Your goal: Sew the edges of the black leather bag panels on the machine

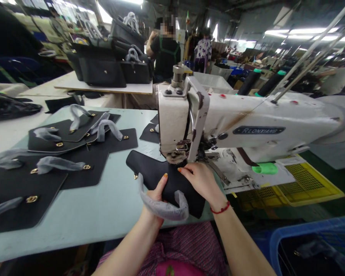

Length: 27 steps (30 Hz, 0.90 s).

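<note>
A black leather bag panel (155, 172) lies under the head of a white sewing machine (218, 126). Its handle, wrapped in grey film (163, 207), loops over my left wrist. My left hand (158, 191) grips the panel's near edge, thumb on top. My right hand (199, 180) presses on the panel beside the needle area, fingers curled onto the leather. A red cord bracelet (220, 209) circles my right wrist.
Several more black panels with wrapped handles and gold fittings (60, 153) are spread on the pale green table (97, 214). Finished black bags (109, 65) stand on a far table. Two people stand at the back. A yellow tray (304, 184) and a blue crate (313, 245) sit at right.
</note>
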Tool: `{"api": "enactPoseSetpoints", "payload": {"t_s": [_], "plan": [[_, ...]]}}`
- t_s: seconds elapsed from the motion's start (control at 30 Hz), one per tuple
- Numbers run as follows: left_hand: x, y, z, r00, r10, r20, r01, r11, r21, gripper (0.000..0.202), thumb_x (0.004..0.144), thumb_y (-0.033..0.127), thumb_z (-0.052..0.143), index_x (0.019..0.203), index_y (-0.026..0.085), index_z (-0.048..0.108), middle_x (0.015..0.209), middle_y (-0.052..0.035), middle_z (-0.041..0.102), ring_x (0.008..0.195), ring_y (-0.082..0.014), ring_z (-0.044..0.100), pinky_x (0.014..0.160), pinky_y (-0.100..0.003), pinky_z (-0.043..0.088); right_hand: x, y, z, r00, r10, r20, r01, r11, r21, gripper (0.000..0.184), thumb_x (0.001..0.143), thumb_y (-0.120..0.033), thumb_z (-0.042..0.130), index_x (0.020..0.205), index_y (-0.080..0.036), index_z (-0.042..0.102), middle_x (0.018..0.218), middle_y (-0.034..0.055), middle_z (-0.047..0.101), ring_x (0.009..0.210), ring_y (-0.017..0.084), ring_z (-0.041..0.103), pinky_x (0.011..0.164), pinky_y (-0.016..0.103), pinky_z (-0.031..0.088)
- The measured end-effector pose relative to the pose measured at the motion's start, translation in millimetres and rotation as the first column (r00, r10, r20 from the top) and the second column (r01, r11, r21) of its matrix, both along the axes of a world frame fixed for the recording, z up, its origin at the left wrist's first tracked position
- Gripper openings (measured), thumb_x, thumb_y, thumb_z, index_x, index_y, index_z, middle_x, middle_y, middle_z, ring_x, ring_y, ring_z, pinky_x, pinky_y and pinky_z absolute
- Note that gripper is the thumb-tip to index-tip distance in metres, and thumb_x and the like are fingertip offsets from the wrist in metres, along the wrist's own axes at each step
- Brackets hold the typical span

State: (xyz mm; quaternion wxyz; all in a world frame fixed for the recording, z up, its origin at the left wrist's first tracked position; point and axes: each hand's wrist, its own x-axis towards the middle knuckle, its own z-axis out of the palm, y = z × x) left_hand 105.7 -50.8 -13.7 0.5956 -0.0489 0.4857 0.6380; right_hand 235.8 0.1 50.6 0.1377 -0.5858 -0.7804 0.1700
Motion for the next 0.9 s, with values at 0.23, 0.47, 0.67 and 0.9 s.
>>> {"api": "enactPoseSetpoints", "payload": {"t_s": [0.23, 0.47, 0.67, 0.9], "plan": [[-6, 1, -0.5, 0.994, -0.109, -0.019, 0.108, 0.992, -0.062, 0.031, 0.074, 0.022, 0.078, 0.104, 0.017, 0.068, 0.121, -0.0124, 0.068, 0.112, -0.0314, 0.065, 0.086, -0.037, 0.060, 1, 1, -6.0, 0.996, 0.007, -0.087, -0.006, 1.000, 0.012, 0.035, 0.093, -0.036, 0.055, 0.069, -0.017, 0.071, 0.067, 0.0044, 0.067, 0.060, 0.013, 0.056, 0.056, 0.025, 0.029], [-9, 3, 3.5, 0.989, -0.130, -0.069, 0.130, 0.992, -0.005, 0.040, 0.077, 0.021, 0.075, 0.115, 0.018, 0.063, 0.129, -0.0142, 0.062, 0.115, -0.0324, 0.063, 0.088, -0.039, 0.060, 0, 0, -7.9, 0.992, -0.006, -0.128, 0.003, 1.000, -0.024, 0.036, 0.095, -0.035, 0.053, 0.069, -0.016, 0.070, 0.067, 0.0045, 0.067, 0.059, 0.012, 0.056, 0.056, 0.024, 0.030], [-18, 7, 0.1, 0.977, -0.165, -0.134, 0.165, 0.986, -0.012, 0.039, 0.075, 0.020, 0.075, 0.112, 0.013, 0.063, 0.129, -0.0164, 0.062, 0.117, -0.0353, 0.061, 0.092, -0.040, 0.058, -2, -2, -13.4, 0.986, -0.012, -0.169, 0.007, 1.000, -0.028, 0.036, 0.095, -0.036, 0.053, 0.070, -0.016, 0.069, 0.066, 0.0042, 0.066, 0.059, 0.012, 0.056, 0.055, 0.024, 0.029], [-36, 18, 4.9, 0.928, -0.317, -0.194, 0.319, 0.947, -0.020, 0.037, 0.072, 0.024, 0.074, 0.107, 0.016, 0.065, 0.120, -0.0158, 0.068, 0.112, -0.0408, 0.063, 0.086, -0.047, 0.059, -2, -7, -22.8, 0.923, -0.004, -0.384, -0.033, 0.996, -0.088, 0.034, 0.096, -0.033, 0.051, 0.074, -0.015, 0.070, 0.068, 0.0030, 0.065, 0.063, 0.013, 0.055, 0.057, 0.023, 0.031]]}}
